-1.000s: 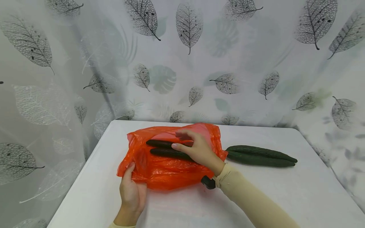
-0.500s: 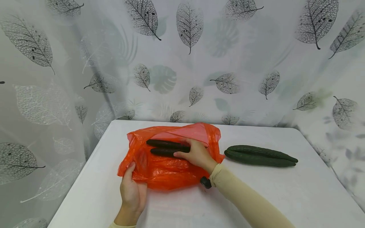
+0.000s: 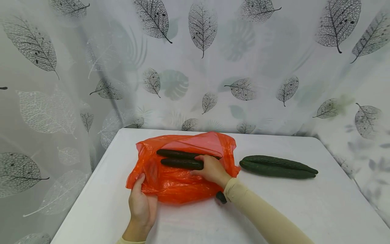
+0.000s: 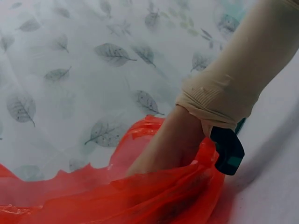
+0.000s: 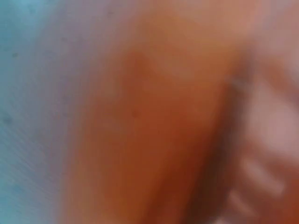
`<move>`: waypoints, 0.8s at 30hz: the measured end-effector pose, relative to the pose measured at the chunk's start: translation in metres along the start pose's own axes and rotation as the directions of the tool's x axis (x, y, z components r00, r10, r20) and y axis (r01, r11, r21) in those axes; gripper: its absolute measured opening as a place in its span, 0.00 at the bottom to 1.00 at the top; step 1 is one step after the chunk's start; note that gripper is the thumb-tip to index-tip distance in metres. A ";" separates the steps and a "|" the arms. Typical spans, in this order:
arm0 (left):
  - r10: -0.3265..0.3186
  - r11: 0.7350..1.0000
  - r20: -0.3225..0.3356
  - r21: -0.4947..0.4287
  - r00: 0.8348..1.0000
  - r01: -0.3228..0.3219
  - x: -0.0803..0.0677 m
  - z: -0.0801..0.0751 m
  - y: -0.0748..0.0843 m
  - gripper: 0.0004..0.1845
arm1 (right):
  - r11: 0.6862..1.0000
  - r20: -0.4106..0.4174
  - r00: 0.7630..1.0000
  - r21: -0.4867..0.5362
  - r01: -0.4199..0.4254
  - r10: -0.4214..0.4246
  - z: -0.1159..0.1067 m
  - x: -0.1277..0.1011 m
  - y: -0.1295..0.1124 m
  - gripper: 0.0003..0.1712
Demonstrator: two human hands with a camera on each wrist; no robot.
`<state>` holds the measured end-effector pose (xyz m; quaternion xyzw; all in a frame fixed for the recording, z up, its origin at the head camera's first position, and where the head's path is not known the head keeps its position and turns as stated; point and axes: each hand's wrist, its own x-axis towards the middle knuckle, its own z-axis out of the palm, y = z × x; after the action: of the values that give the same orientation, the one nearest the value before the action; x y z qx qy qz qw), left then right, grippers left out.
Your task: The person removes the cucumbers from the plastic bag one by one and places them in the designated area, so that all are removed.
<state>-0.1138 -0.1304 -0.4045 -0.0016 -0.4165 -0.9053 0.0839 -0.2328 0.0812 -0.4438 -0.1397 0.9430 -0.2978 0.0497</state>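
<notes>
The right hand (image 3: 213, 170) is seen reaching into the mouth of the orange bag (image 3: 179, 184), which lies flattened on the white counter (image 3: 304, 210). A second ago the fingers were spread higher, over the upper bag film and the two cucumbers in the bag (image 3: 182, 159); since then the hand has been drawn lower and back toward the opening, and its fingertips now rest against the right end of the nearer cucumber. Whether the fingers are wrapped round it or only pressed against it cannot be told, since the head view shows just the back of the hand and the right wrist view is an orange blur. The two bagged cucumbers have barely shifted, lying side by side with their left ends toward the closed side of the bag. The left hand (image 3: 141, 206) is kept on the near left edge of the bag, thumb raised along the film and pinning it to the counter, unchanged across the frames. Two more cucumbers (image 3: 277, 166) lie together on the counter just right of the bag, untouched. It is judged that the load is half in, the pair being settled deeper.
</notes>
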 end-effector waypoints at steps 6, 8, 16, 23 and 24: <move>-0.005 1.000 -0.003 -0.009 1.000 0.005 0.000 0.000 -0.001 0.23 | 0.997 -0.011 0.999 -0.067 0.032 -0.033 0.004 0.000 0.001 0.33; -0.009 1.000 -0.005 -0.009 1.000 0.009 0.001 -0.001 -0.001 0.23 | 0.995 -0.018 0.999 -0.089 0.040 -0.041 0.006 0.001 0.001 0.32; -0.014 1.000 -0.013 0.003 1.000 0.014 0.001 -0.003 -0.002 0.23 | 0.983 -0.047 0.995 -0.164 0.078 -0.087 0.011 0.004 0.007 0.26; -0.002 1.000 -0.003 -0.019 1.000 0.002 0.001 -0.004 0.000 0.23 | 0.995 -0.014 0.997 -0.071 0.076 -0.077 0.008 0.002 0.008 0.24; -0.002 1.000 -0.002 -0.018 1.000 0.002 0.001 -0.003 0.000 0.23 | 0.996 -0.009 0.997 -0.054 0.076 -0.077 0.007 0.002 0.008 0.24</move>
<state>-0.1147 -0.1333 -0.4064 -0.0008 -0.4084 -0.9090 0.0836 -0.2355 0.0834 -0.4545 -0.1753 0.9449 -0.2750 0.0295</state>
